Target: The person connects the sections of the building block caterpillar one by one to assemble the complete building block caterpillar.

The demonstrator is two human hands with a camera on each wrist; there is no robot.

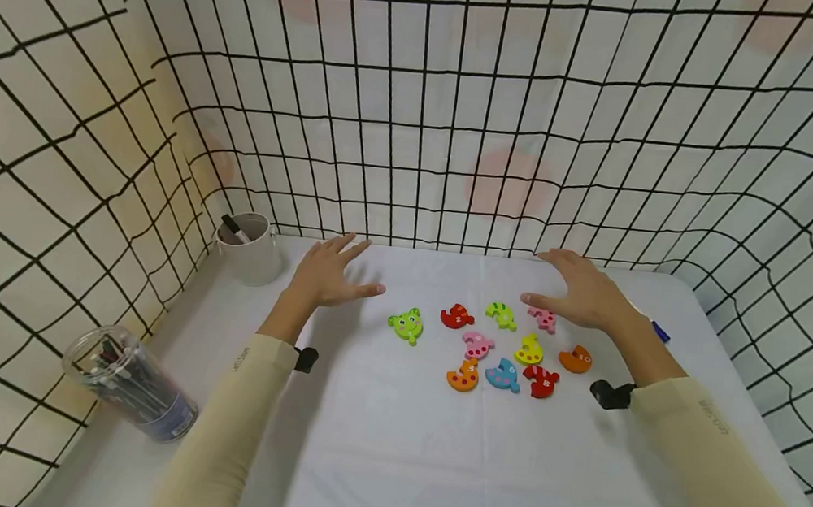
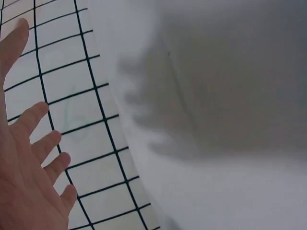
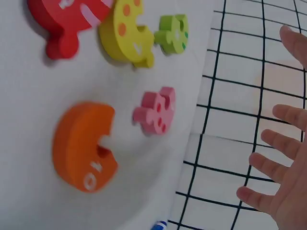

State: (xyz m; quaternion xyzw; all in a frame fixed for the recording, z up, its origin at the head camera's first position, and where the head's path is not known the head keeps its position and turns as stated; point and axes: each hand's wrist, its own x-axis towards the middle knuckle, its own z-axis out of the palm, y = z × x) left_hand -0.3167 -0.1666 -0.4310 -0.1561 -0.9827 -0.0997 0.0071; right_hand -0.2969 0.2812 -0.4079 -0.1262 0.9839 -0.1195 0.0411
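Sleeves (image 1: pixel 216 431) nearest; orange piece (image 1: pixel 576 361) crosswise, notched side forward

You wear a top with long sleeves in plain, pale yellowish beige, the left sleeve (image 1: pixel 212 439) and right sleeve (image 1: pixel 736 489) both ending at the wrist. Small dark lettering, too fine to read, is printed near each cuff. A small black device (image 1: pixel 306 359) sits at the inner side of your left wrist; a rounded, glossier-looking black one (image 1: pixel 612 396) sits at your right. Your left hand (image 1: pixel 331 272) and right hand (image 1: pixel 579 293) are bare.
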